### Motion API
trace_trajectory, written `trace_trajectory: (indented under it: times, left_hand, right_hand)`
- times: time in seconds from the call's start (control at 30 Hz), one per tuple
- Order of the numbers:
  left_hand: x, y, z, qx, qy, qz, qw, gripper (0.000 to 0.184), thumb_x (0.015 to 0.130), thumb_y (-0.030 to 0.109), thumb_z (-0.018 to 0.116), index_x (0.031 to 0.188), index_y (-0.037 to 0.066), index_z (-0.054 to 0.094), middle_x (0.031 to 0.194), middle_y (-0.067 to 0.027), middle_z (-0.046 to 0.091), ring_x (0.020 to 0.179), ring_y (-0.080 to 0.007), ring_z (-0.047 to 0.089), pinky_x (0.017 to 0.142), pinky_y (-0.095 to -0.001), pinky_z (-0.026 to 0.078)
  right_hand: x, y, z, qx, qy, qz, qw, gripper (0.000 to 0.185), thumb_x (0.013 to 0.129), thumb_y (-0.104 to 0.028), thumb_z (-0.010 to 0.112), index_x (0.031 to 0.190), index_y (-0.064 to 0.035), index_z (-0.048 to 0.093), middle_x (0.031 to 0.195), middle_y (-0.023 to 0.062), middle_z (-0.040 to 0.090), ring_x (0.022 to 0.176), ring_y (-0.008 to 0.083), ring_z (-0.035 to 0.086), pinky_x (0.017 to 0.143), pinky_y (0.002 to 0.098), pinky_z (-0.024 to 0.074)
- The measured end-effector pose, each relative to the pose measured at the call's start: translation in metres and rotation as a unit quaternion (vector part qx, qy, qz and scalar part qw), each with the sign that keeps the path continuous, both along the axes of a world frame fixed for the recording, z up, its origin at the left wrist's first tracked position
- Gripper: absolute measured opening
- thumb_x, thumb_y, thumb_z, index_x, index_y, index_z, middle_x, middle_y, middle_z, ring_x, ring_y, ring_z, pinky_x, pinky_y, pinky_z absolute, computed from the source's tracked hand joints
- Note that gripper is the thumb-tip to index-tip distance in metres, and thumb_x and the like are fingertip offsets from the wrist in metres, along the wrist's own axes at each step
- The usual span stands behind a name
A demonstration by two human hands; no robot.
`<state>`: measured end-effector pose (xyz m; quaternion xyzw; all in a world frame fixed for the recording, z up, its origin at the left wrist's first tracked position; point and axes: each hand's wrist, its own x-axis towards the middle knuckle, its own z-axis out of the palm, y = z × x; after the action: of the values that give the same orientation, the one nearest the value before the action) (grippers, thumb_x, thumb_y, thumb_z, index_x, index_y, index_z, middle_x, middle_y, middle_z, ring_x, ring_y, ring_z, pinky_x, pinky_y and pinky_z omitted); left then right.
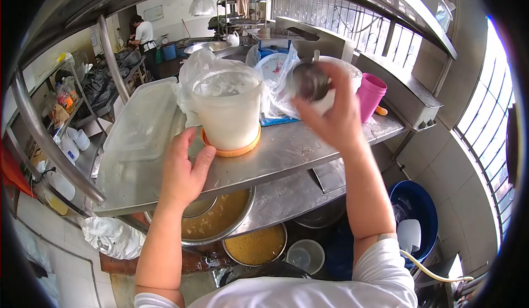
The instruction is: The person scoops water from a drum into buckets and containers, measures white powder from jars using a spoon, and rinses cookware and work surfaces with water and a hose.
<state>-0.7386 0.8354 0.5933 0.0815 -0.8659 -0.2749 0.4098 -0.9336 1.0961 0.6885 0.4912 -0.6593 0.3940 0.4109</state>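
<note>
My left hand [187,170] is at the front of the steel shelf, thumb and fingers apart, with nothing in it. Just beyond it stands a white translucent tub [228,112] with white powder inside, resting on an orange lid [242,151]. To the right, my right hand [333,101] is raised and holds a dark round object [310,82], blurred by motion, between thumb and fingers. Behind that hand is a white container [352,73], partly hidden. A pink cup [371,95] stands to its right. Plastic bags surround a scale [273,65] behind the tub.
A clear plastic lid [140,120] lies on the shelf at left. Below are a large pot [220,214], a pan of yellow grains [256,245] and a blue bin [430,220]. Metal posts [110,54] rise at left. Another person [144,38] stands far back.
</note>
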Motion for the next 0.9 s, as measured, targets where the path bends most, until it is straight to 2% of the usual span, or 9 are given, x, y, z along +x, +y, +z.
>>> trace_trajectory:
  times: [0.03,0.17,0.3,0.4,0.5,0.53,0.63,0.87,0.9]
  left_hand:
    - [0.000,0.001,0.001,0.000,-0.001,0.000,1.000,0.060,0.100,0.038,0.072,0.143,0.000,0.054,0.130,-0.0190,0.065,0.120,-0.0295,0.062,0.098,-0.0393,0.052]
    - [0.002,0.001,0.003,-0.028,0.007,-0.003,1.000,0.061,0.099,0.040,0.073,0.141,-0.001,0.055,0.128,-0.0202,0.065,0.119,-0.0320,0.063,0.099,-0.0412,0.051]
    - [0.002,-0.001,0.001,-0.022,0.018,-0.007,1.000,0.060,0.098,0.039,0.074,0.139,-0.001,0.056,0.127,-0.0209,0.065,0.117,-0.0334,0.063,0.100,-0.0436,0.050]
    - [0.004,0.000,0.004,-0.039,0.021,-0.014,0.999,0.060,0.098,0.038,0.074,0.139,-0.001,0.056,0.127,-0.0215,0.065,0.117,-0.0351,0.063,0.101,-0.0448,0.050]
    - [0.003,0.001,0.006,-0.042,0.010,-0.017,0.999,0.060,0.097,0.038,0.075,0.139,0.000,0.056,0.127,-0.0221,0.065,0.118,-0.0366,0.063,0.102,-0.0458,0.049]
    - [0.003,0.001,0.007,-0.040,0.007,-0.015,0.999,0.060,0.097,0.038,0.075,0.139,0.000,0.056,0.127,-0.0221,0.065,0.118,-0.0366,0.063,0.102,-0.0458,0.049]
    - [0.001,0.002,0.005,-0.030,0.005,-0.022,0.999,0.061,0.096,0.039,0.076,0.138,0.000,0.056,0.128,-0.0224,0.066,0.119,-0.0373,0.062,0.103,-0.0460,0.049]
    - [-0.001,0.000,0.004,-0.008,0.005,-0.025,1.000,0.063,0.095,0.038,0.078,0.139,-0.001,0.055,0.130,-0.0223,0.066,0.121,-0.0369,0.062,0.105,-0.0453,0.048]
    - [0.000,0.000,0.004,-0.004,-0.006,-0.022,1.000,0.065,0.094,0.038,0.079,0.140,-0.001,0.054,0.131,-0.0221,0.066,0.121,-0.0366,0.062,0.106,-0.0450,0.048]
  right_hand:
    - [-0.006,-0.006,0.017,-0.023,-0.016,-0.044,0.999,0.070,0.079,-0.027,0.087,0.135,-0.0027,0.052,0.123,0.0251,0.065,0.108,0.0418,0.066,0.093,0.0483,0.0543]
    - [-0.060,-0.045,0.089,-0.001,-0.090,-0.092,0.992,0.073,0.084,-0.045,0.080,0.135,0.0000,0.053,0.106,0.0276,0.072,0.103,0.0422,0.071,0.090,0.0473,0.0555]
    - [-0.084,-0.070,0.109,0.043,-0.108,-0.152,0.981,0.061,0.087,-0.044,0.076,0.128,-0.0013,0.062,0.109,0.0266,0.072,0.104,0.0423,0.070,0.090,0.0474,0.0555]
    - [-0.074,-0.073,0.097,0.041,-0.004,-0.148,0.988,0.034,0.091,-0.033,0.071,0.113,-0.0063,0.073,0.109,0.0194,0.073,0.101,0.0421,0.069,0.091,0.0489,0.0557]
    - [-0.065,-0.077,0.078,0.117,0.059,-0.156,0.979,0.033,0.090,-0.030,0.070,0.113,-0.0071,0.073,0.107,0.0182,0.073,0.105,0.0395,0.069,0.092,0.0486,0.0558]
    - [-0.070,-0.082,0.069,0.106,0.105,-0.181,0.972,0.024,0.091,-0.022,0.067,0.109,-0.0072,0.073,0.106,0.0150,0.074,0.107,0.0371,0.067,0.092,0.0474,0.0555]
    - [-0.079,-0.088,0.068,0.127,0.133,-0.189,0.965,0.017,0.092,-0.014,0.064,0.105,-0.0079,0.073,0.106,0.0121,0.074,0.105,0.0351,0.067,0.091,0.0461,0.0554]
    - [-0.058,-0.072,0.066,0.142,0.171,-0.207,0.953,0.015,0.094,-0.014,0.064,0.105,-0.0098,0.073,0.105,0.0105,0.073,0.102,0.0333,0.067,0.089,0.0437,0.0564]
    - [-0.050,-0.070,0.062,0.101,0.178,-0.204,0.957,0.016,0.094,-0.015,0.065,0.107,-0.0097,0.073,0.103,0.0104,0.073,0.101,0.0337,0.067,0.089,0.0441,0.0563]
